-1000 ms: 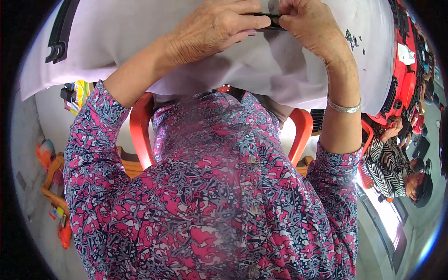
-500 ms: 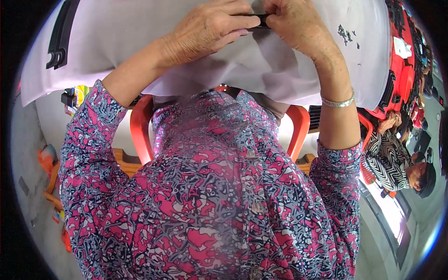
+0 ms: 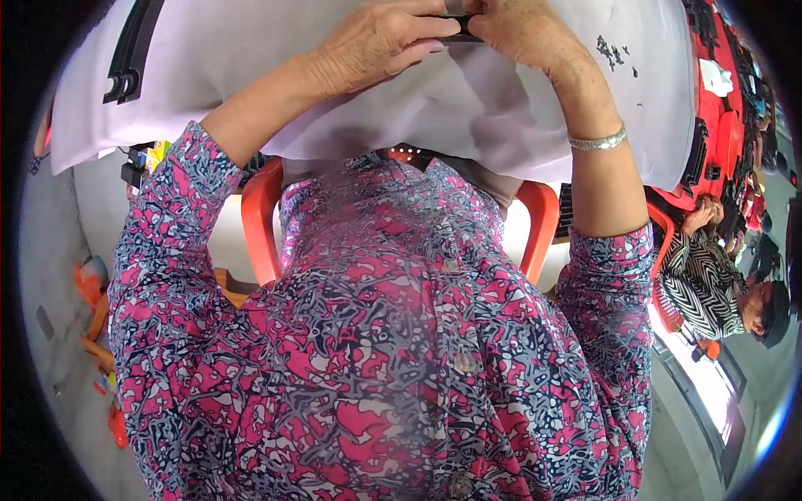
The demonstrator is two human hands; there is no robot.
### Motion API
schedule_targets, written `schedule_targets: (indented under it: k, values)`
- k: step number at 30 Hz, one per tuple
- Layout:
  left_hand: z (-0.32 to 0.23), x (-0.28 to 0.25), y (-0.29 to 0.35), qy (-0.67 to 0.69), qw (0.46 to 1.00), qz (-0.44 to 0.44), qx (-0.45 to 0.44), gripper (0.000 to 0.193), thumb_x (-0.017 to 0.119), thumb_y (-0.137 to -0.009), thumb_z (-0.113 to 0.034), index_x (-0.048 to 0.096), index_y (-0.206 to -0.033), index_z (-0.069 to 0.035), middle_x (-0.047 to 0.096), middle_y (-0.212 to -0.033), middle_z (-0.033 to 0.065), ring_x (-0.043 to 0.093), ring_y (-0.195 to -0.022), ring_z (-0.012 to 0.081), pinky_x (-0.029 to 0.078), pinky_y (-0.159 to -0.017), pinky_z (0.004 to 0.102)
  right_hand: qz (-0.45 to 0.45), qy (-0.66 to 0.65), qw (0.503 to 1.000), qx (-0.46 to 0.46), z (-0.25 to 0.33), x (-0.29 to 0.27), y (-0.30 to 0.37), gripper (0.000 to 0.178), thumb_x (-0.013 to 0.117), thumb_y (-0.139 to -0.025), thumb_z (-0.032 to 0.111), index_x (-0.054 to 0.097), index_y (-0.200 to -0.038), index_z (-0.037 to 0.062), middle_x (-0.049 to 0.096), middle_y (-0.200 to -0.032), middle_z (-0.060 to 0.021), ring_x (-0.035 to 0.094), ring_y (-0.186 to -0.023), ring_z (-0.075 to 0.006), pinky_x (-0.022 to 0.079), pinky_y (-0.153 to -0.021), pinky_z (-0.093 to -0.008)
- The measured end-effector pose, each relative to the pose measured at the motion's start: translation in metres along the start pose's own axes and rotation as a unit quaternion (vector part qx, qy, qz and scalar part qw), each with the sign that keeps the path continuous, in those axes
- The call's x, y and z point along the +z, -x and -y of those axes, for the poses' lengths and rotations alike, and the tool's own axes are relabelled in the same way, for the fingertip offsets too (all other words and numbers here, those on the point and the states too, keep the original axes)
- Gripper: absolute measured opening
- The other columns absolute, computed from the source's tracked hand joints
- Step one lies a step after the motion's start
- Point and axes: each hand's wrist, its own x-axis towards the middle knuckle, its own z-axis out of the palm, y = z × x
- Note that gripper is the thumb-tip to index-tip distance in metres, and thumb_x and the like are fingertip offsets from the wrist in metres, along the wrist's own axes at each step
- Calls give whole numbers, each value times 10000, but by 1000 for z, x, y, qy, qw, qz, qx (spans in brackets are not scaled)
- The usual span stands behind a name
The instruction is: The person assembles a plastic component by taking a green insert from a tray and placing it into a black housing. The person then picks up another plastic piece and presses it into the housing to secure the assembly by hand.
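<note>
Black small part (image 3: 455,25) sits at the top centre of the frame, over the white table (image 3: 251,75). Your left hand (image 3: 376,42) and right hand (image 3: 522,33) meet on it, fingertips pinching its ends. Black strips (image 3: 129,58) lie upper left.

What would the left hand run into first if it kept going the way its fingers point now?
The left hand points its fingers right, toward the small black part pinched between both hands. It would meet that part first, then the right hand just behind it. They look to be touching already, though depth is unclear.
</note>
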Motion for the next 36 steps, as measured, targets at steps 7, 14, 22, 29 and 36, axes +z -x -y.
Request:
schedule_targets:
  k: [7,14,22,29,36]
  values:
    - [-8,-9,-1,-4,1000,-6,1,307,728,-866,-83,693,-1164,-14,602,-1004,149,594,-942,344,524,-829,412,37,-60,997,-3,5,-9,4,96,641,-810,1,681,-896,-16,711,-812,-179,693,-767,-282,527,-697,-398]
    - [-27,-28,-12,55,975,88,-197,312,727,-832,-34,683,-1137,11,606,-1023,162,627,-921,334,527,-812,390,54,-246,967,43,-15,-9,12,10,628,-857,-13,635,-855,-7,606,-688,-42,579,-649,-165,473,-609,-339]
    - [-30,-30,-14,228,949,-57,-209,349,761,-790,-25,684,-1128,12,635,-1065,150,665,-948,305,538,-823,366,-165,-330,924,104,-47,-13,62,111,661,-990,129,707,-977,29,542,-703,59,500,-588,-20,418,-546,-190]
    - [-28,-24,-35,80,982,5,-169,344,768,-790,-63,708,-1123,-1,633,-1064,152,663,-933,304,537,-814,366,-208,-340,904,153,-34,5,72,203,669,-1002,198,736,-1116,44,609,-723,32,492,-545,-17,391,-484,-176]
    - [-31,-21,-43,-4,978,60,-198,316,757,-801,-86,720,-1110,-33,619,-1015,146,645,-893,319,531,-785,392,-148,-336,914,170,-16,13,67,282,637,-997,188,715,-1212,23,624,-666,-6,499,-512,-43,403,-466,-206]
